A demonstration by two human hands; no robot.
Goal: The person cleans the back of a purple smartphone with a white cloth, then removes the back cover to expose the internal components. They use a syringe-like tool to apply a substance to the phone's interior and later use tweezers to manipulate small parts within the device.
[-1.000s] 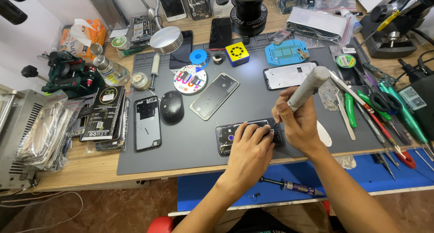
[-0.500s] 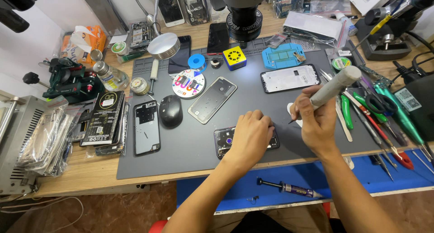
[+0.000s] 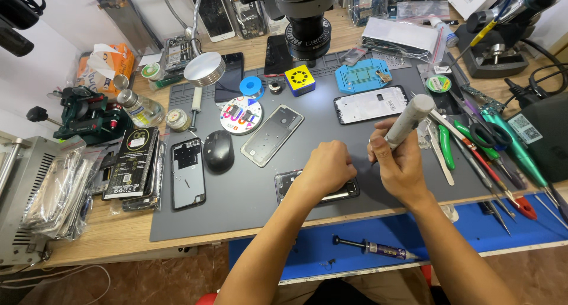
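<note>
1. Two hands work over the grey mat (image 3: 236,210) on the desk (image 3: 89,249).
2. Left hand (image 3: 325,169) lies curled on an opened phone (image 3: 317,188), pinning it; its long axis runs left-right.
3. Right hand (image 3: 402,163), just right of it, is closed around a grey pen-shaped tool (image 3: 408,120), tilted up-right.
</note>
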